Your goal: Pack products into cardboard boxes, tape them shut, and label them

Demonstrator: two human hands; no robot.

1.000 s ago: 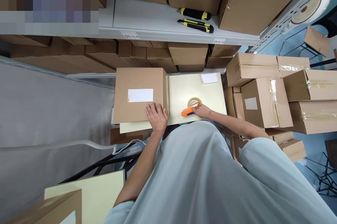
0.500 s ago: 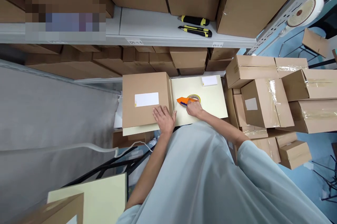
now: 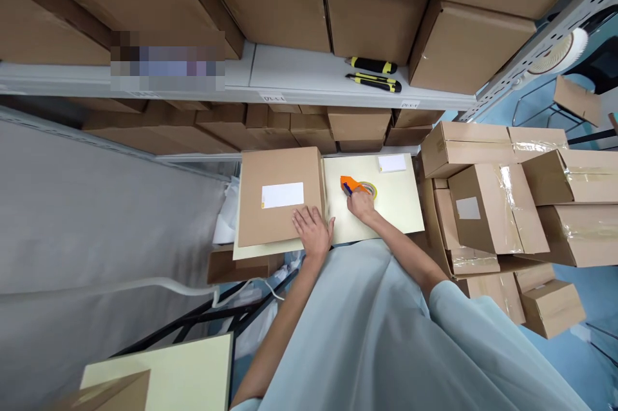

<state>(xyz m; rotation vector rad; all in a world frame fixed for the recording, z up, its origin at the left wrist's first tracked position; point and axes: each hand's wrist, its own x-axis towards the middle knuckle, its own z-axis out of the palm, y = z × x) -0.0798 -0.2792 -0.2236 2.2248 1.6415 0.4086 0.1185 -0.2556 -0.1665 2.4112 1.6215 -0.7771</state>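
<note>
My left hand (image 3: 313,230) lies flat with fingers spread on the near right corner of a cardboard box (image 3: 280,224). A white label (image 3: 282,195) is stuck on the box's top. In my right hand (image 3: 362,203) is an orange tape dispenser (image 3: 351,184) with a roll of tape (image 3: 370,189) on it, the fingers wrapped round its handle. The dispenser is over the cream tabletop (image 3: 347,225), right of the box; whether it touches the surface I cannot tell. A small white stack of labels (image 3: 392,163) sits at the table's far right.
Behind the table, a grey shelf (image 3: 290,76) bears boxes and two yellow-black utility knives (image 3: 374,82). Taped cartons (image 3: 497,208) are piled to the right. A white cable (image 3: 159,281) runs along the left, and another cream table (image 3: 193,372) stands at the lower left.
The view has shifted, so the scene sits lower and slightly right. My right hand has turned the tape dispenser, its orange tip now pointing more away from me. My left hand stays on the box.
</note>
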